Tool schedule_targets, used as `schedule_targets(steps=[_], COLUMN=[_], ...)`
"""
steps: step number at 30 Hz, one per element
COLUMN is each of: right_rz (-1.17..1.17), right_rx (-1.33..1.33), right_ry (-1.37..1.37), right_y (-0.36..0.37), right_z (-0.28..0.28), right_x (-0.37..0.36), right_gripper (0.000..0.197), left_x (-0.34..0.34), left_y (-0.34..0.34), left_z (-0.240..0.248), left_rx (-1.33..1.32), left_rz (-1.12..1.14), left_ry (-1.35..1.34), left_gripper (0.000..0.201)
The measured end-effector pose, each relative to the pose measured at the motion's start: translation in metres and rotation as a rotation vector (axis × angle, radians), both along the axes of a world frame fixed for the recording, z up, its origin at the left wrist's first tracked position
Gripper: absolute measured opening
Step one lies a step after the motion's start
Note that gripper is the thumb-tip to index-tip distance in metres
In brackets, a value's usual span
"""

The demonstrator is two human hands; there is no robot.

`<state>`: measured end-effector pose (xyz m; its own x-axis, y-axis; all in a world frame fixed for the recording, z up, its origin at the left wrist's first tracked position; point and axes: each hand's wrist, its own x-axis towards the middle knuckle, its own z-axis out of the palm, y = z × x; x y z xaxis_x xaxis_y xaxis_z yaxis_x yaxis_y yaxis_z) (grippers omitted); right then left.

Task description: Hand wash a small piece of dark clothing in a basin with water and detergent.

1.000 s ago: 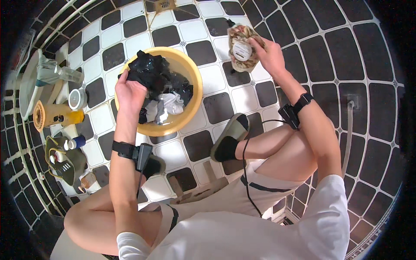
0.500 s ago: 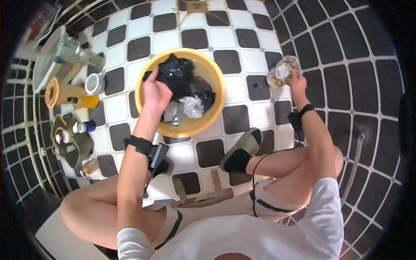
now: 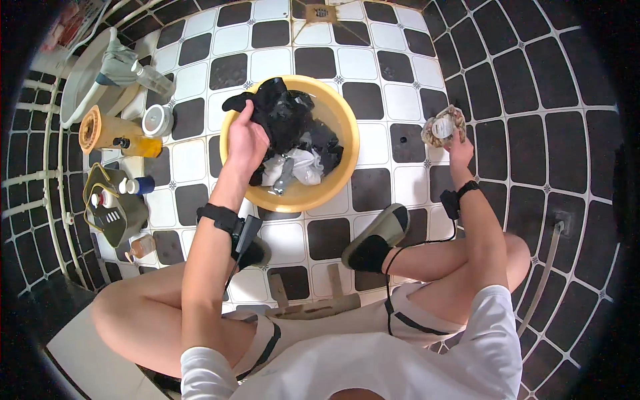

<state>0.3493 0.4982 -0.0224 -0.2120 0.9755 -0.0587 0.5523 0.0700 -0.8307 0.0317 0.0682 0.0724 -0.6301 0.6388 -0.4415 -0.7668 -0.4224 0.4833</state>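
Note:
A yellow basin (image 3: 351, 143) on the floor holds cloudy water, wet black cloth (image 3: 283, 120) and some white cloth (image 3: 308, 167). At the basin's left side my left hand (image 3: 248, 141) grips part of the black cloth, thumb up and fingers partly hidden in the folds. Far to the right, beside the tiled wall, my right hand (image 3: 461, 157) has its fingers closed at the near edge of a pale, rounded soap bar (image 3: 443, 128). The bar is over a mottled brown dish (image 3: 455, 115); whether it is lifted off the dish I cannot tell.
Along the left stand a white tub (image 3: 158, 121), an amber bottle (image 3: 141, 147), a blue bottle (image 3: 141, 185), an olive basket (image 3: 127, 210) and a small brown bottle (image 3: 142, 247). A floor drain (image 3: 321, 13) lies at the far end. A pipe (image 3: 543, 273) runs down the right wall.
My left hand has lifted the black cloth a little at the basin's far-left rim. My right hand has lowered slightly, and the soap and dish now show more clearly. The view has shifted.

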Motion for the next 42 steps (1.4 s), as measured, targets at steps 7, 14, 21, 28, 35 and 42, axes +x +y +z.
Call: schedule_targets(steps=[7, 14, 21, 28, 35, 42], right_rz=[-0.222, -0.301, 0.259, 1.012, 1.206, 1.265], right_rx=[0.44, 0.346, 0.38, 0.037, 0.033, 0.161], right_ry=[-0.456, -0.475, 0.143, -0.163, -0.524, -0.806], right_y=[-0.035, -0.038, -0.115, -0.226, -0.301, -0.323], right_z=[0.045, 0.109, 0.121, 0.064, -0.002, -0.02], right_x=[-0.024, -0.051, -0.129, -0.166, -0.163, -0.15], right_gripper=[0.075, 0.071, 0.031, 0.026, 0.046, 0.036], left_x=[-0.008, -0.041, -0.068, -0.027, 0.005, 0.041], left_y=[-0.005, -0.007, -0.037, -0.069, -0.13, -0.168], left_z=[-0.01, 0.013, 0.116, 0.244, 0.33, 0.372], left_rx=[-0.075, -0.186, -0.152, -0.198, -0.317, -0.409], left_rz=[-0.073, -0.183, -0.218, -0.209, -0.154, -0.101], left_ry=[0.126, 0.223, 0.28, 0.323, 0.377, 0.456], left_gripper=[0.047, 0.048, 0.049, 0.052, 0.05, 0.051])
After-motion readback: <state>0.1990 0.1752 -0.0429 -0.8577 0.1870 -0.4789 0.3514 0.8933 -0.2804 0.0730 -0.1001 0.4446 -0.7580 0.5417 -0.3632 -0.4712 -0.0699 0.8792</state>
